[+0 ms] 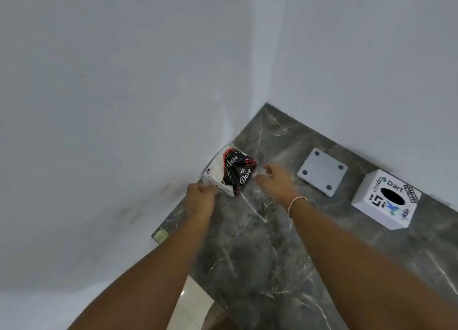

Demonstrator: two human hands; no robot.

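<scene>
A white box [215, 171] sits in the corner of a dark marble shelf [260, 250], against the wall. A crumpled black Dove wrapper [238, 170] lies on top of it. My left hand [200, 199] pinches the near left corner of the box with curled fingers. My right hand [275, 179] is just right of the wrapper, fingers bent toward it; whether they touch it is unclear. A thread band circles my right wrist.
A flat white square plate with dark dots [322, 171] lies to the right. Farther right stands a white box with stickers and a dark round hole [386, 202]. White walls [124, 94] close the corner. The shelf's left edge drops to a pale floor [184, 302].
</scene>
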